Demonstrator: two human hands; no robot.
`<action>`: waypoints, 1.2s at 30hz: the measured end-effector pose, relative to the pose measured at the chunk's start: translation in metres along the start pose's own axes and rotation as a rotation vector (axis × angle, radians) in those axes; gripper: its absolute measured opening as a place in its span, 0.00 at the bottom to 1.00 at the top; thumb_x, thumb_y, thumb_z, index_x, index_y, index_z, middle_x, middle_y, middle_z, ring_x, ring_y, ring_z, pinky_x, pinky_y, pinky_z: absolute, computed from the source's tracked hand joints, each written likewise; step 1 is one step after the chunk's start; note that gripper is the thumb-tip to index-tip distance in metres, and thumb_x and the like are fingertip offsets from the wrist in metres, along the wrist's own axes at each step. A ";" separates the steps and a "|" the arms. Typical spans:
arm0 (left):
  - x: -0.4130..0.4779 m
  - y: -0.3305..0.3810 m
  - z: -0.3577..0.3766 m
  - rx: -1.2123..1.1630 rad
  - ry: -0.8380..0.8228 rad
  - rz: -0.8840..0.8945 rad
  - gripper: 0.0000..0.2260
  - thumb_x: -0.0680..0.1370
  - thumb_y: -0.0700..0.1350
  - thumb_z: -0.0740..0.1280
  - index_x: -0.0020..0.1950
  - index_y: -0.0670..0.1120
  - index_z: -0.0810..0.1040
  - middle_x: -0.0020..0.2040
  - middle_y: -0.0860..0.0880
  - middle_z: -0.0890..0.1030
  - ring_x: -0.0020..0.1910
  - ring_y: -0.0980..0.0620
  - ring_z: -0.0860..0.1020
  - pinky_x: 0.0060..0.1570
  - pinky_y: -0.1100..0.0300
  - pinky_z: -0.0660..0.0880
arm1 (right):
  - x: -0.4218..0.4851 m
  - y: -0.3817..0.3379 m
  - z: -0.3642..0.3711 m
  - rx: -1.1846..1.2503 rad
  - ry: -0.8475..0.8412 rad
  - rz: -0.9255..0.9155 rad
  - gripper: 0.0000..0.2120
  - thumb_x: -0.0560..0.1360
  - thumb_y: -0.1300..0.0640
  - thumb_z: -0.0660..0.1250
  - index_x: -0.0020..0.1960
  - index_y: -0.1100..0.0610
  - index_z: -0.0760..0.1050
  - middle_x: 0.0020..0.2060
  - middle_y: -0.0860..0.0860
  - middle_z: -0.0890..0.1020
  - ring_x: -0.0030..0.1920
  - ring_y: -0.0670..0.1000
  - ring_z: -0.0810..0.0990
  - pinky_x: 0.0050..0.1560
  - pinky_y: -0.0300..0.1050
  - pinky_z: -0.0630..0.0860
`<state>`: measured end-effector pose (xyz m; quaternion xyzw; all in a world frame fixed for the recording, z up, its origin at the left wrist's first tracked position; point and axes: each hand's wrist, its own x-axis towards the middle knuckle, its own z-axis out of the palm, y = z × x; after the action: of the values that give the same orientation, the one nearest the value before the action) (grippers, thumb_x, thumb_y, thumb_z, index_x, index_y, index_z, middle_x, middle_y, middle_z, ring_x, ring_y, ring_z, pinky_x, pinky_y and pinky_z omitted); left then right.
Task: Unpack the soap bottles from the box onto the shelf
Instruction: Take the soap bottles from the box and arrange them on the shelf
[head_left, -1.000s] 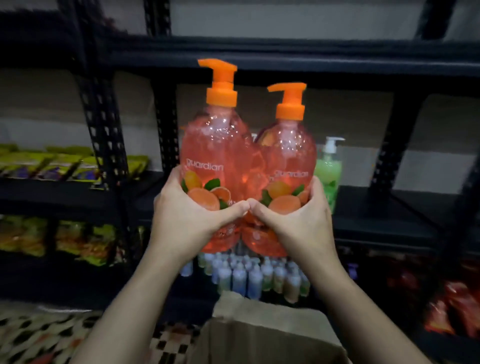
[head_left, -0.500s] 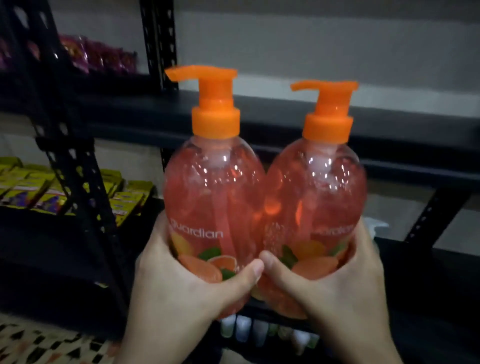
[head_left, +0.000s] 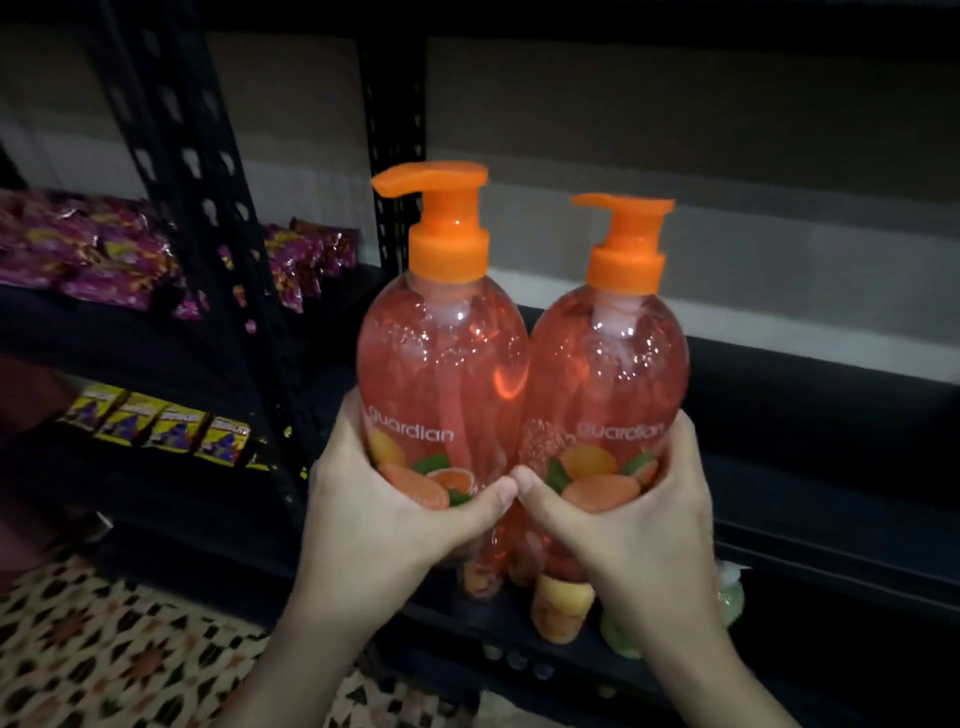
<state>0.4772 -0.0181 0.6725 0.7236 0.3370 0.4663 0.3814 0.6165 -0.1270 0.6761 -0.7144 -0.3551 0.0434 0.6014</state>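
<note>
Two clear bottles of orange soap with orange pump tops stand upright side by side, touching, in front of a black shelf (head_left: 810, 384). My left hand (head_left: 384, 514) grips the lower part of the left soap bottle (head_left: 441, 364). My right hand (head_left: 634, 519) grips the lower part of the right soap bottle (head_left: 608, 374). My thumbs meet between the two bottles. Both bottles are held in the air at the height of the shelf board. The box is out of view.
A black perforated upright (head_left: 208, 249) stands just left of the bottles. Purple snack packs (head_left: 104, 254) and yellow packs (head_left: 161, 423) fill the left shelves. Small bottles, yellow (head_left: 561, 608) and green (head_left: 623, 631), sit on the shelf below. Patterned floor (head_left: 119, 660) lies at lower left.
Both hands have lifted the two bottles up from the lower shelf level to a higher shelf. The view has tilted up and the box has dropped out of sight.
</note>
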 end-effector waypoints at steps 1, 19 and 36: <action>0.006 0.005 -0.003 -0.032 -0.016 -0.012 0.39 0.53 0.53 0.84 0.60 0.58 0.73 0.51 0.62 0.81 0.50 0.64 0.80 0.50 0.62 0.79 | 0.008 -0.006 0.004 0.015 -0.014 -0.009 0.45 0.53 0.42 0.84 0.66 0.43 0.69 0.53 0.40 0.81 0.53 0.39 0.81 0.55 0.45 0.80; 0.158 -0.054 0.014 -0.015 -0.048 0.016 0.47 0.53 0.62 0.80 0.68 0.55 0.67 0.61 0.53 0.73 0.62 0.52 0.74 0.63 0.50 0.74 | 0.108 -0.008 0.073 -0.030 0.011 0.014 0.47 0.57 0.47 0.85 0.69 0.50 0.64 0.57 0.43 0.76 0.55 0.41 0.77 0.48 0.29 0.71; 0.220 -0.102 0.063 -0.098 -0.100 -0.094 0.50 0.48 0.65 0.82 0.66 0.58 0.66 0.61 0.50 0.75 0.59 0.51 0.78 0.57 0.49 0.78 | 0.112 0.013 0.076 -0.087 0.029 0.083 0.43 0.55 0.45 0.85 0.61 0.50 0.65 0.55 0.47 0.77 0.55 0.48 0.79 0.56 0.46 0.78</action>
<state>0.5971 0.2015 0.6586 0.7097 0.3283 0.4270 0.4540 0.6684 -0.0017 0.6847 -0.7546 -0.3181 0.0423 0.5723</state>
